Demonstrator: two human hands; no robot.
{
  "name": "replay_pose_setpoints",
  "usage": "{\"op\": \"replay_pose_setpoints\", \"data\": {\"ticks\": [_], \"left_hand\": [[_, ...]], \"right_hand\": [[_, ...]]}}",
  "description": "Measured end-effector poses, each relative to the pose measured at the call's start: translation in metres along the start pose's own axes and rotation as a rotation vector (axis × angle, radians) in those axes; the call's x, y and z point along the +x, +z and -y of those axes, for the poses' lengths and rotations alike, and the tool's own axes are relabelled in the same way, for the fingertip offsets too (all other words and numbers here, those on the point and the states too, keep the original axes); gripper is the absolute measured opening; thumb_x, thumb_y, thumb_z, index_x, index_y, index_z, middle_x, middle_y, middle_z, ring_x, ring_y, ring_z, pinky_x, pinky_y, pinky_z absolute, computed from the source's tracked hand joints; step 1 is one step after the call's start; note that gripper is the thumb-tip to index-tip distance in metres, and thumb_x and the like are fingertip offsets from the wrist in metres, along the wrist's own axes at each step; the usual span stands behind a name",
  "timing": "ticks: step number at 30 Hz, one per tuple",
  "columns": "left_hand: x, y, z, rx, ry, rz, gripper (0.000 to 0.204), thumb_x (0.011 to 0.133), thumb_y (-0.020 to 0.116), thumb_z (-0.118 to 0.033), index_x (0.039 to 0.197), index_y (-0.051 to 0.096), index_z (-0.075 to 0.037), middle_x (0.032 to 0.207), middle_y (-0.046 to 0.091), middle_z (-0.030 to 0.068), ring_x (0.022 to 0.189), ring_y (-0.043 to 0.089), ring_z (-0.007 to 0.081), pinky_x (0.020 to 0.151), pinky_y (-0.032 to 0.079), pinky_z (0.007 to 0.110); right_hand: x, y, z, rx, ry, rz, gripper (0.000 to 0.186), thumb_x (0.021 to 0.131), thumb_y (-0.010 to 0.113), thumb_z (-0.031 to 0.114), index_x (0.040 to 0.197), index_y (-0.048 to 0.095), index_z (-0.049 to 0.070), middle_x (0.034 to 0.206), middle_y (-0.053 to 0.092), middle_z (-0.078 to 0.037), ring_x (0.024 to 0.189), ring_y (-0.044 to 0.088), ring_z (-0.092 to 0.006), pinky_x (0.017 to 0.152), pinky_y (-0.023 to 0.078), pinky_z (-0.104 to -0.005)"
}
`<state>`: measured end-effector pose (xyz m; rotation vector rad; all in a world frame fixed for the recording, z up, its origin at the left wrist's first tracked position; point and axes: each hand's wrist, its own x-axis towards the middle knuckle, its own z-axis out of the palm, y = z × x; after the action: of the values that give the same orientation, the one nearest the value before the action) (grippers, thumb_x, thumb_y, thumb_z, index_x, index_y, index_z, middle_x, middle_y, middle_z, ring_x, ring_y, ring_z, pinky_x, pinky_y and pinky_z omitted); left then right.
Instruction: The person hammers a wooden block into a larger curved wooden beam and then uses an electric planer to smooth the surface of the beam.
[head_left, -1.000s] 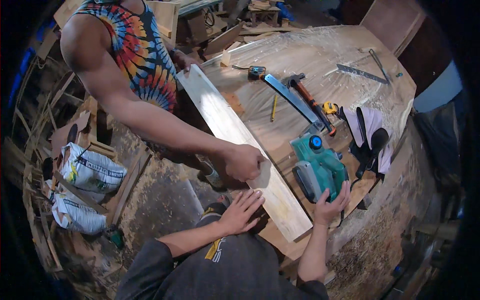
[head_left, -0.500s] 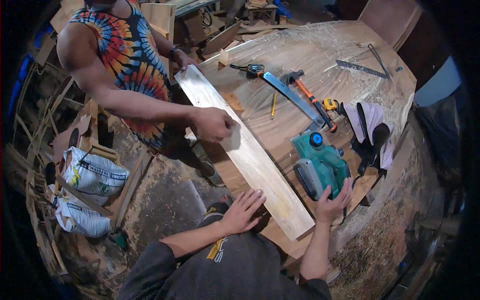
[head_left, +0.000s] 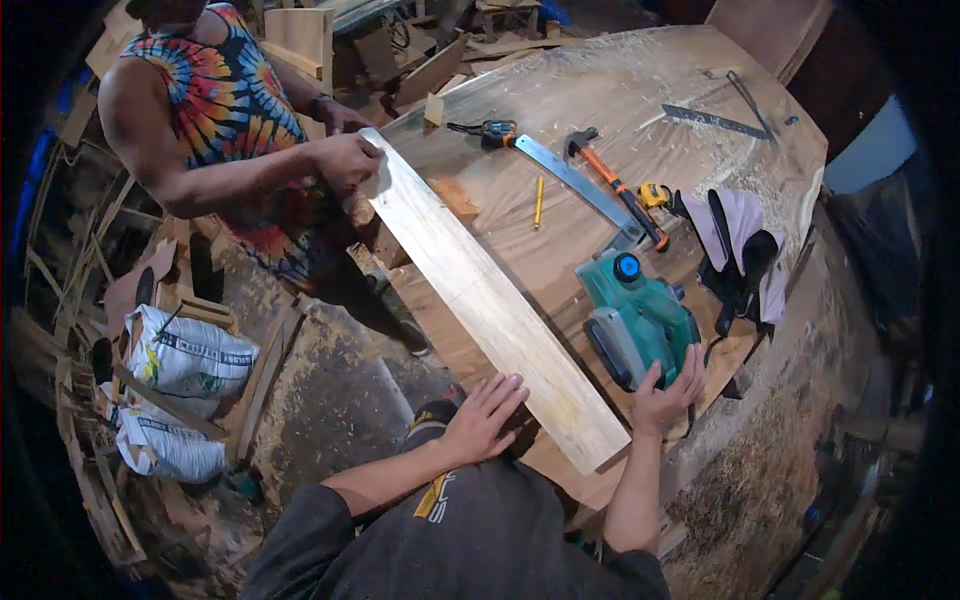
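Note:
A long pale wooden plank (head_left: 490,295) lies aslant on the wooden worktable. My left hand (head_left: 485,418) is open, fingers outstretched, with its fingertips at the plank's left edge near the close end. To the right of the plank sits a green electric planer (head_left: 645,315) with a blue knob. My right hand (head_left: 668,397) rests against the planer's near end, thumb and fingers apart, not wrapped round it. At the plank's far end, a co-worker's hand (head_left: 345,163) grips the corner, and their other hand (head_left: 343,117) is just behind it.
Beyond the planer lie a try square (head_left: 575,180), a claw hammer (head_left: 612,185), a pencil (head_left: 538,203) and a yellow tape measure (head_left: 653,194). A pale and black cloth item (head_left: 735,240) is at the right. White sacks (head_left: 190,350) stand among scrap wood on the left.
The co-worker's nearer hand has moved from the plank's middle to its far end. That end of the plank has shifted slightly. My hands have hardly moved.

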<state>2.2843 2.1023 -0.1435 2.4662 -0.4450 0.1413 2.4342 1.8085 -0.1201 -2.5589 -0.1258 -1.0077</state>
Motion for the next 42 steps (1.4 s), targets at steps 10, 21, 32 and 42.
{"op": "replay_pose_setpoints", "data": {"ticks": [10, 21, 32, 42], "left_hand": [[-0.001, 0.0, 0.005, -0.009, -0.01, -0.014, 0.092, 0.077, 0.079, -0.024, 0.156, 0.035, -0.008, 0.159, 0.035, 0.0204, 0.146, 0.034, 0.0438, 0.118, 0.033, 0.057], [-0.004, 0.006, 0.007, -0.053, 0.0, 0.03, 0.093, 0.079, 0.077, -0.022, 0.159, 0.031, -0.009, 0.163, 0.029, 0.0173, 0.15, 0.029, 0.0408, 0.12, 0.029, 0.054], [0.006, -0.024, 0.006, -0.014, 0.027, -0.061, 0.074, 0.085, 0.074, -0.026, 0.151, 0.044, -0.01, 0.155, 0.042, 0.0178, 0.142, 0.04, 0.0408, 0.115, 0.035, 0.053], [0.084, -0.112, 0.1, 0.024, -0.299, -0.692, 0.05, 0.088, 0.073, -0.021, 0.13, 0.059, 0.002, 0.139, 0.055, 0.0251, 0.128, 0.053, 0.0423, 0.11, 0.042, 0.048]], "right_hand": [[0.002, 0.003, 0.005, 0.039, -0.004, -0.001, 0.058, 0.086, 0.07, 0.014, 0.14, 0.052, 0.002, 0.146, 0.052, -0.019, 0.133, 0.049, -0.0407, 0.111, 0.039, -0.052], [0.002, -0.005, 0.003, 0.048, -0.019, 0.012, 0.06, 0.089, 0.067, 0.011, 0.144, 0.046, 0.001, 0.147, 0.051, -0.019, 0.135, 0.048, -0.0408, 0.114, 0.036, -0.0536], [0.0, -0.043, 0.06, 0.501, -0.107, 0.345, 0.058, 0.087, 0.074, 0.016, 0.137, 0.054, -0.003, 0.14, 0.055, -0.023, 0.127, 0.055, -0.0426, 0.106, 0.045, -0.0509], [0.021, 0.016, 0.05, 0.852, 0.363, 1.46, 0.081, 0.083, 0.082, 0.024, 0.148, 0.044, -0.005, 0.144, 0.056, -0.021, 0.131, 0.056, -0.031, 0.109, 0.044, -0.0389]]}}
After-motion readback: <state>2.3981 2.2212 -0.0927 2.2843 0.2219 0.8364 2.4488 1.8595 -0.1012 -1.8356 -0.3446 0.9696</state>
